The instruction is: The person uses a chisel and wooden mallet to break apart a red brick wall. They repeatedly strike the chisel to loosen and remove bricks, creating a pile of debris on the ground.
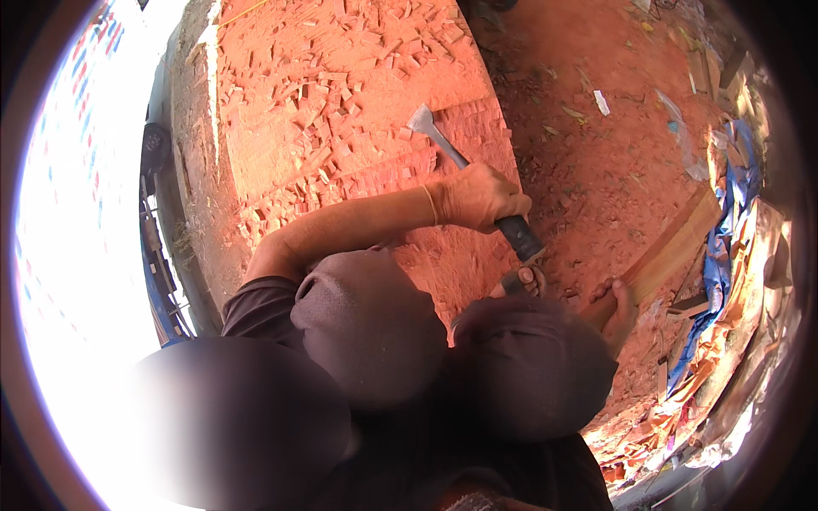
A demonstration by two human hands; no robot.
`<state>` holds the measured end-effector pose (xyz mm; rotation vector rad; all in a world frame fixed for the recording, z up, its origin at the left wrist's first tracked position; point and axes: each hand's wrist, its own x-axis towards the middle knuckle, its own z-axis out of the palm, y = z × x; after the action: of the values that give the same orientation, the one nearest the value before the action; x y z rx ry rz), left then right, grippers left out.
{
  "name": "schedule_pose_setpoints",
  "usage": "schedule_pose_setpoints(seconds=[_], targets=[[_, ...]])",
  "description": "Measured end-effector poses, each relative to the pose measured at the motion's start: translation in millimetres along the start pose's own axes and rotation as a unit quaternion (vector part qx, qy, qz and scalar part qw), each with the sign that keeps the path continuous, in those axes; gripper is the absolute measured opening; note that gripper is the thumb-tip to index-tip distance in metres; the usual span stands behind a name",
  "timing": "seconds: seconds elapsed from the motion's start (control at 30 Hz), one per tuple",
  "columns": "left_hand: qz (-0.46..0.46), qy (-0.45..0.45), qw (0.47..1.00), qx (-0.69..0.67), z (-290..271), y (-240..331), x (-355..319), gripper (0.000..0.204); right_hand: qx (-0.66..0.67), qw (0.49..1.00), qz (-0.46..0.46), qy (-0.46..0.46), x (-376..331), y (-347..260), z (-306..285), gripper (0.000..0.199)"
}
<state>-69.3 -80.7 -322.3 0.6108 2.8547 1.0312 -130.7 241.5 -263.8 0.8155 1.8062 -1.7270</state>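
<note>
Gripping the dark handle of a hatchet (464, 162), the left hand (477, 198) is clenched; the blade rests on a big reddish wood block (281, 77) strewn with chips. Right hand (618, 313), beside the block's lower edge, grasps a wooden plank (673, 247).

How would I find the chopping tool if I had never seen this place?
Find the big reddish block strewn with small cut chips. At its right edge, a grey wedge-shaped metal blade rests on the surface: that is the chisel, its dark handle gripped by the left hand. It is the only metal thing among red pieces.
</note>
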Motion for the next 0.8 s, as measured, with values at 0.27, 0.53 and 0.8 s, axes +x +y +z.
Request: schedule_pose_setpoints(seconds=[0.27, 0.53, 0.8], targets=[[0.019, 0.227, 0.931, -0.286, 3, 7, 23, 0.022, -0.037, 0.992, -0.060, 0.100, -37, 31, 3, 0.022], [-0.006, 0.075, 0.967, -0.243, -91, -1, -17, 0.031, -0.220, 0.933, -0.212, 0.192, -104, 46, 18, 0.030], [-0.308, 0.143, 0.939, -0.056, -137, -76, -120, 0.027, -0.079, 0.968, -0.041, 0.235, -121, 42, 81, 0.035]])
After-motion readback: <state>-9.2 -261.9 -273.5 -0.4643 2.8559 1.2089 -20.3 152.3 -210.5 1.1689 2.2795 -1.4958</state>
